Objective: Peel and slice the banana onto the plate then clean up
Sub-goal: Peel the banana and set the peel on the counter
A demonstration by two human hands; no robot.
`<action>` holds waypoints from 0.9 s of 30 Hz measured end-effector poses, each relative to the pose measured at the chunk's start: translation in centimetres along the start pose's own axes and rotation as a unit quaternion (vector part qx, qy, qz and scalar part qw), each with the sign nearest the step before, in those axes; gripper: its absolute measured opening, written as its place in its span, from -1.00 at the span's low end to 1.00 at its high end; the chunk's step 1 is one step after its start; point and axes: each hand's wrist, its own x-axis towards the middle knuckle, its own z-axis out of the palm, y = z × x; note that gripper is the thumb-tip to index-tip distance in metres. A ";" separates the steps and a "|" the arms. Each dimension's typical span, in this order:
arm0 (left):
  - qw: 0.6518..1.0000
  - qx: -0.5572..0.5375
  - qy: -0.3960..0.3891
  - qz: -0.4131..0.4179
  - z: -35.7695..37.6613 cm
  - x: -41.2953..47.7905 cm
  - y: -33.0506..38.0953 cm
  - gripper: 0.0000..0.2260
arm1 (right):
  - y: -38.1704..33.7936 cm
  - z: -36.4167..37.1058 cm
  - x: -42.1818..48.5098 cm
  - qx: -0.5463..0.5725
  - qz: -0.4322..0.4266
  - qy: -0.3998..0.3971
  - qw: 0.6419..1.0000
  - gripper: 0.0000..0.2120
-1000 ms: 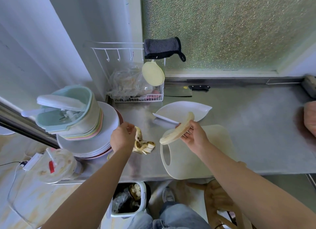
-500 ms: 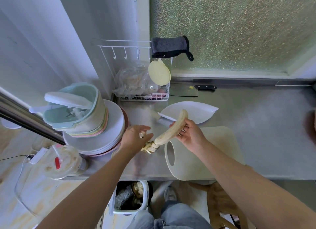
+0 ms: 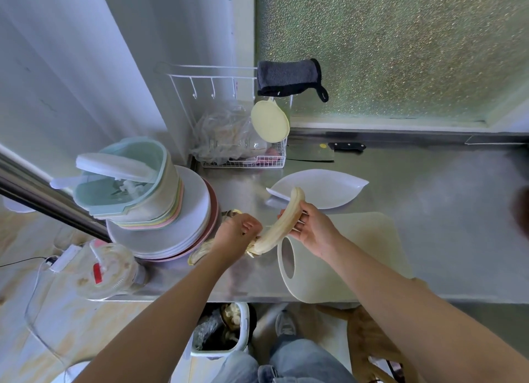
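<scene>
My right hand (image 3: 312, 228) grips a pale peeled banana (image 3: 282, 224) around its middle, held slanted above the steel counter. My left hand (image 3: 236, 234) pinches the peel (image 3: 200, 254) at the banana's lower end; loose strips hang below and behind that hand. A white leaf-shaped plate (image 3: 332, 192) lies just beyond the banana with a white knife (image 3: 276, 195) resting on its left rim. A cream cutting board (image 3: 352, 256) with a handle hole lies under my right forearm.
A stack of plates and pastel bowls (image 3: 160, 211) stands at the left. A wire rack (image 3: 246, 156) with bags sits at the back, a cleaver (image 3: 320, 151) beside it. A white bin (image 3: 223, 331) stands on the floor below the counter edge. A plastic cup (image 3: 111, 271) sits front left.
My left hand went from the peel lying on the counter to the banana's lower end and now pinches peel there. The right hand lowered and tilted the banana toward it.
</scene>
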 end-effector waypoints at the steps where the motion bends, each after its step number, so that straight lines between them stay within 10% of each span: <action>1: 1.000 -0.012 0.022 -0.005 -0.1 0.2 -0.1 -0.96 | 0.0 0.0 0.0 -0.025 0.004 -0.001 1.000 -0.73; 11: 0.984 0.045 0.157 -0.065 -1.2 1.5 -0.1 -0.89 | 0.8 -0.3 -0.3 -0.151 0.060 0.002 0.987 -0.72; 20: 0.966 0.212 0.115 -0.091 -1.0 1.0 -1.9 -0.92 | 0.2 -1.1 -0.4 -0.127 0.052 0.018 0.990 -0.68; 27: 0.986 -0.113 -0.115 -0.043 0.8 0.9 0.7 -0.93 | 0.2 -0.7 -0.1 -0.107 0.038 0.021 0.993 -0.66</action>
